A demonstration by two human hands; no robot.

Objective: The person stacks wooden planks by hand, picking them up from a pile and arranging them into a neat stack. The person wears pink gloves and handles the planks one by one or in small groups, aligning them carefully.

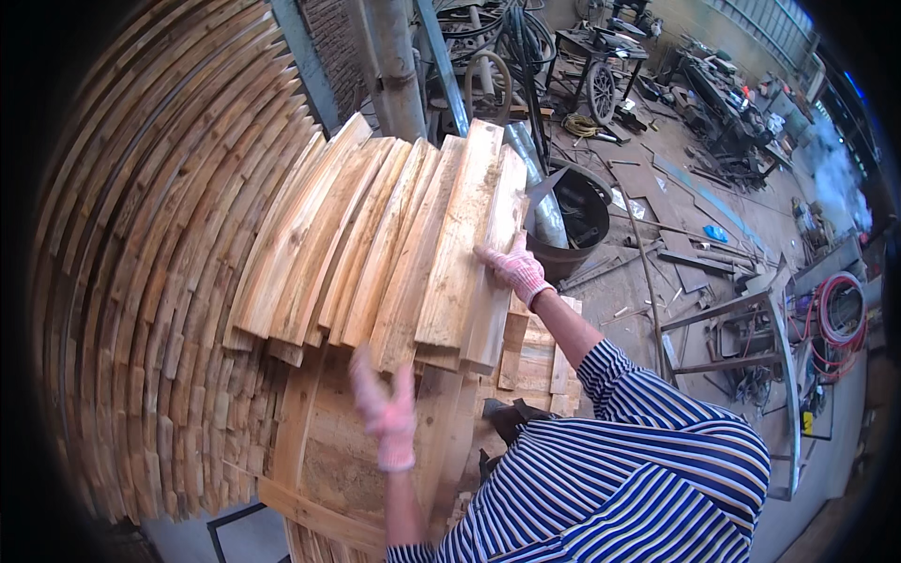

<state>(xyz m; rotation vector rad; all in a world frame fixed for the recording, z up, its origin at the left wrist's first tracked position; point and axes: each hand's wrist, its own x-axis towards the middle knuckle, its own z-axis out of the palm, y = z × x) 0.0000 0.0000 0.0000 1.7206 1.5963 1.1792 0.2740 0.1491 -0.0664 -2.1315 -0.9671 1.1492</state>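
A: What's on your far left?

B: A tall stack of short wooden boards [141, 281], curving up the whole left side. Leaning against it is a fan of longer planks [375, 244], laid side by side and tilted up toward the top.

A: Where is your left hand?

B: Your left hand [387, 405], in a pink-patterned work glove, is raised just under the lower ends of those planks. It looks blurred. The fingers are spread open and you've hold of nothing; I can't tell whether the fingertips touch the plank ends. Below it lies a wooden pallet [328, 450].

A: And the right?

B: Your right hand [513, 269], gloved the same, rests flat on the outer edge of the rightmost plank [497, 272], fingers stretched along the wood, pressing rather than gripping around it. Your striped sleeve [610, 375] runs down from it.

A: Further right?

B: A black bucket [577, 225] sits just beside the planks, then a workshop floor strewn with metal frames [741, 328] and a red hose coil [840, 314].
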